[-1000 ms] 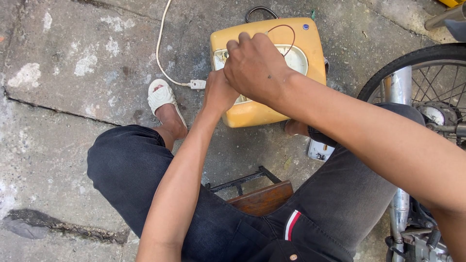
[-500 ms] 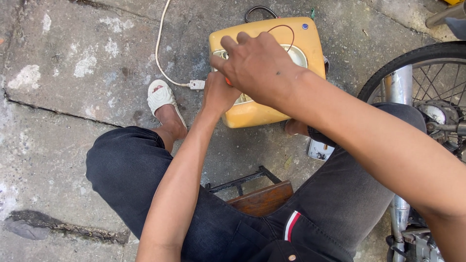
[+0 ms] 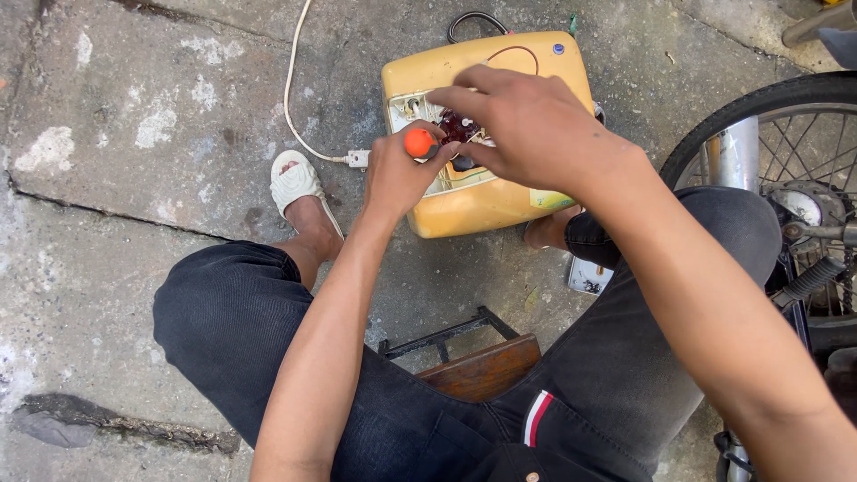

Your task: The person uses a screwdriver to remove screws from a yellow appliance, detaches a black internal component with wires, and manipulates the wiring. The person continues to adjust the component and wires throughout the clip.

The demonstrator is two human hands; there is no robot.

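Left hand (image 3: 397, 174) grips an orange-capped screwdriver (image 3: 420, 143) over the yellow box (image 3: 486, 192) on the concrete. Right hand (image 3: 536, 129) pinches wires (image 3: 460, 125) inside its open top, fingers narrow.

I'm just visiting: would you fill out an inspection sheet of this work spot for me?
Surface: cracked concrete ground, patchy.
Job's things: yellow appliance, opened on top, wires showing.
Clutter: small white item on the ground beside the right leg.
Hands: left hand grips an orange-handled tool; right hand reaches into the opening.
Cables: white cord with a plug; black loop behind.
Surroundings: wheel, wooden stool.
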